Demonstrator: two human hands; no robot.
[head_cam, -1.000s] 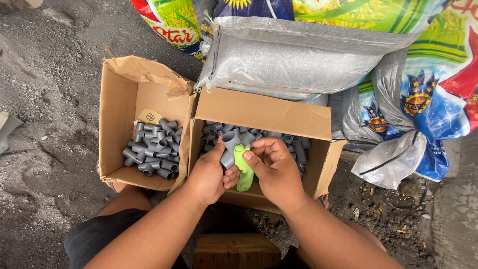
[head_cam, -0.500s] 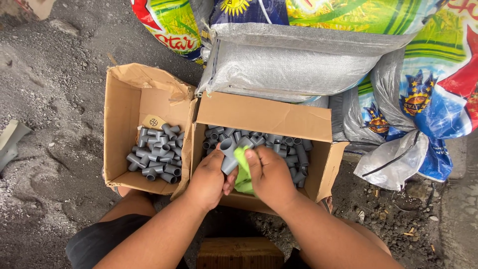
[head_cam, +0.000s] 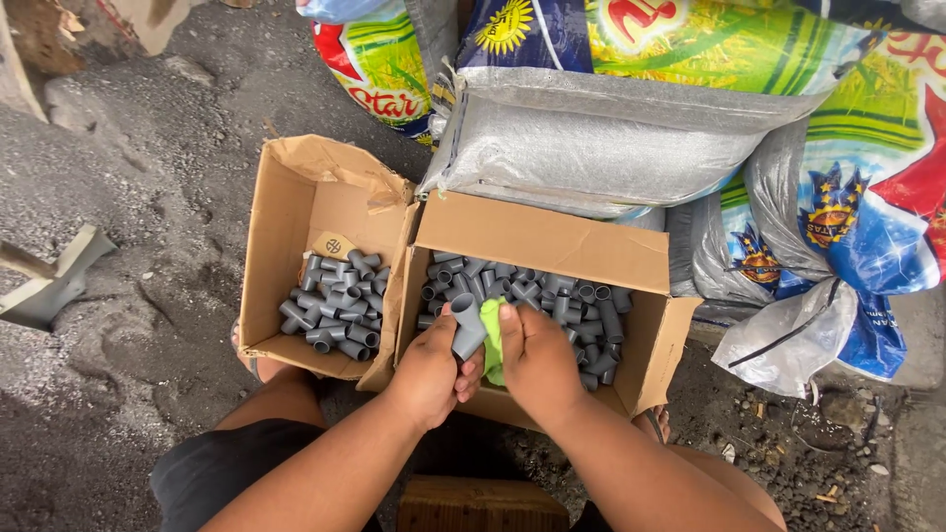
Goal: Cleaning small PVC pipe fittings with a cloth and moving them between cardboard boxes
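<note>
2 hands [head_cam: 483, 360] hold fitting [head_cam: 467, 330] over box's near edge [head_cam: 512, 406]

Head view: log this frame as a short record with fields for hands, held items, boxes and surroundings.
left hand: grips a grey pipe fitting
right hand: presses a green cloth to the fitting
right box: cardboard, open, grey fittings inside
left box: cardboard, open, smaller pile of fittings
behind: woven sacks
ground: grey dirt

Matt grey plastic fitting [head_cam: 466, 330], soft green cloth [head_cam: 492, 345], rough cardboard box [head_cam: 552, 241].
</note>
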